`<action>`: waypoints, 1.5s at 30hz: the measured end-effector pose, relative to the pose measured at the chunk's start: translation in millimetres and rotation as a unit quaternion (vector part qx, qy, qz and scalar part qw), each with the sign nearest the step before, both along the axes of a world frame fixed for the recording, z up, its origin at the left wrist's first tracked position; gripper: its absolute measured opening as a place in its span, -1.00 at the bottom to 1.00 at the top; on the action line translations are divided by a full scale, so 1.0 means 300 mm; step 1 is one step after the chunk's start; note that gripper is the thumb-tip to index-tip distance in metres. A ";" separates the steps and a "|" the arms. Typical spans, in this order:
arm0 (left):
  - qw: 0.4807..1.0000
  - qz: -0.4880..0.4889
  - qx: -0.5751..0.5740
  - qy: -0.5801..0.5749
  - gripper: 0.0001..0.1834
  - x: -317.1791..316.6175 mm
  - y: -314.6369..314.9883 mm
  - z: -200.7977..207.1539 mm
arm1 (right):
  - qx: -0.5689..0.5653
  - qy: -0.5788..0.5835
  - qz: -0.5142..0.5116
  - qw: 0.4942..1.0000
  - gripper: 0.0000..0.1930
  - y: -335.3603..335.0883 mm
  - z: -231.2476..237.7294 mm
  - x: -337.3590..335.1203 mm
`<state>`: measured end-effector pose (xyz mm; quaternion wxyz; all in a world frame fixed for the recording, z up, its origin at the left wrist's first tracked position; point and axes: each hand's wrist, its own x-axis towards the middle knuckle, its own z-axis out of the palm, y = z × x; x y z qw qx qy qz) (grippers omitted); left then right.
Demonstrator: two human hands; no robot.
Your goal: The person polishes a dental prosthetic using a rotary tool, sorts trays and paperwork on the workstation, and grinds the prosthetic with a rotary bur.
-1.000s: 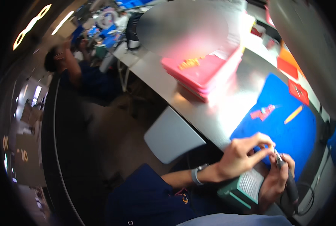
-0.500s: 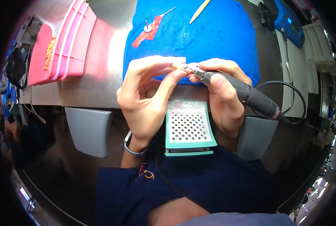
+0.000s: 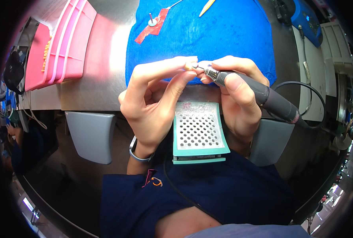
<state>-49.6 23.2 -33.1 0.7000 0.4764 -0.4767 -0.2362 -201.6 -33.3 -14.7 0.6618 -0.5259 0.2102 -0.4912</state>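
Note:
My left hand [image 3: 152, 105] pinches a small pale yellowish piece [image 3: 188, 66] between thumb and forefinger; the fingertips hide most of it. Wrapped around a black rotary handpiece [image 3: 273, 100], my right hand [image 3: 242, 105] has its thumb on top of the barrel. From the handpiece's metal collar a thin bur [image 3: 199, 68] points left, its tip touching or very close to the piece. Both hands are above the near edge of a blue towel [image 3: 208, 35]. Below them is a green-framed perforated metal rest [image 3: 199, 129].
Pink bins [image 3: 65, 51] stand at the left. On the towel lie red tape [image 3: 148, 33] with a small white disc on a pin [image 3: 152, 22], and a yellow stick [image 3: 207, 8]. A blue control box [image 3: 305, 22] is at the right, near the handpiece's looping cord [image 3: 324, 101]. Grey armrests [image 3: 91, 137] flank the perforated rest.
The view has shifted slightly, so the towel and its items sit a little higher and further left. The control box display reads differently. Both hands keep their grips, with the bur still at the piece.

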 end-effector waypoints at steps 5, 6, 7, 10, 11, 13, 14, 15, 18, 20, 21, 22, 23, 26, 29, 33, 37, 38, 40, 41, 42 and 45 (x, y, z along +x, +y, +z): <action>0.999 0.017 -0.032 -0.036 -0.73 -0.004 -0.007 -0.019 | -0.008 0.007 0.006 1.000 -0.76 -0.001 -0.002 -0.005; 0.998 0.017 -0.041 -0.035 -0.73 -0.004 -0.007 -0.021 | -0.007 0.017 0.007 1.000 -0.76 0.001 0.000 -0.007; 0.998 0.017 -0.044 -0.034 -0.73 -0.004 -0.006 -0.022 | -0.006 0.018 0.007 1.000 -0.76 0.002 0.000 -0.008; 0.998 0.015 -0.045 -0.030 -0.73 -0.005 -0.003 -0.017 | 0.004 0.020 0.001 1.000 -0.76 0.004 -0.002 -0.009; 0.999 0.015 -0.043 -0.028 -0.73 -0.004 -0.003 -0.016 | -0.005 0.021 0.002 1.000 -0.76 0.001 -0.006 -0.011; 0.998 0.019 -0.040 -0.042 -0.72 -0.002 -0.001 -0.015 | -0.013 0.022 0.005 1.000 -0.75 0.000 -0.007 -0.013; 0.998 0.020 -0.039 -0.046 -0.72 -0.003 0.000 -0.014 | -0.009 0.025 0.009 1.000 -0.75 0.001 -0.003 -0.014; 0.999 0.016 -0.042 -0.031 -0.72 -0.005 -0.001 -0.015 | -0.007 0.026 0.011 1.000 -0.75 0.001 -0.003 -0.014; 0.999 0.009 -0.044 -0.024 -0.72 -0.003 0.000 -0.019 | 0.001 0.037 0.002 0.999 -0.74 0.002 -0.004 -0.015; 0.999 0.005 -0.044 -0.030 -0.72 -0.002 0.000 -0.021 | 0.001 0.033 0.004 0.999 -0.73 0.001 -0.009 -0.018; 0.998 0.008 -0.042 -0.034 -0.72 0.000 0.002 -0.021 | 0.001 0.031 0.006 1.000 -0.73 -0.002 -0.011 -0.018; 0.998 0.010 -0.040 -0.038 -0.73 0.000 0.003 -0.022 | 0.001 0.028 0.008 1.000 -0.73 -0.004 -0.014 -0.019; 0.998 0.010 -0.039 -0.038 -0.73 0.000 0.003 -0.022 | -0.004 0.026 0.014 1.000 -0.73 -0.008 -0.017 -0.021; 0.998 0.007 -0.045 -0.031 -0.73 0.000 0.001 -0.018 | -0.004 0.033 0.014 0.999 -0.72 -0.006 -0.009 -0.022; 0.999 0.006 -0.038 -0.036 -0.73 -0.001 -0.001 -0.016 | -0.005 0.035 0.020 0.999 -0.72 -0.013 -0.012 -0.029; 0.999 -0.010 -0.043 0.006 -0.78 0.003 0.003 -0.019 | -0.008 0.031 0.020 0.999 -0.72 -0.009 -0.016 -0.024; 0.999 -0.016 -0.043 0.025 -0.82 0.005 0.008 -0.026 | -0.006 0.028 0.037 0.999 -0.72 -0.012 -0.016 -0.028; 0.999 -0.016 -0.042 0.025 -0.82 0.006 0.008 -0.026 | -0.003 0.030 0.031 0.999 -0.72 -0.013 -0.016 -0.025; 0.998 -0.027 -0.052 0.029 -0.82 0.003 0.006 -0.019 | -0.001 0.031 0.025 0.999 -0.72 -0.008 -0.005 -0.022; 0.998 -0.027 -0.051 0.029 -0.82 0.001 0.004 -0.018 | -0.011 0.053 0.010 0.998 -0.68 0.000 0.004 -0.016; 0.999 -0.013 -0.048 0.006 -0.78 -0.001 0.001 -0.021 | -0.016 0.065 0.002 0.998 -0.66 0.000 0.005 -0.016; 0.999 -0.003 -0.047 -0.016 -0.73 -0.002 0.000 -0.020 | -0.023 0.076 0.019 0.997 -0.63 -0.005 -0.001 -0.026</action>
